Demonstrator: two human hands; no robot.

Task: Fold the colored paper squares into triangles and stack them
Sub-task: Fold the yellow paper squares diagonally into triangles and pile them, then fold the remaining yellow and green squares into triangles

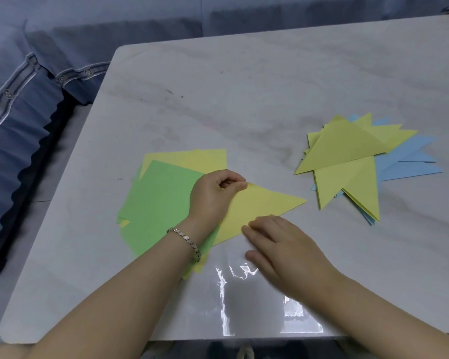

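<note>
A yellow paper folded into a triangle [259, 206] lies at the table's middle, partly over a pile of flat green and yellow squares [161, 200]. My left hand [213, 200], with a bracelet on the wrist, pinches the triangle's upper left corner between thumb and curled fingers. Flat fingers of my right hand [278, 244] press on the triangle's lower edge. A loose stack of folded yellow and blue triangles [353, 156] lies to the right.
The white marble-patterned table [244, 94] has a rounded far-left corner and a glossy near edge with glare. A blue sofa [24, 112] stands along the left and far sides.
</note>
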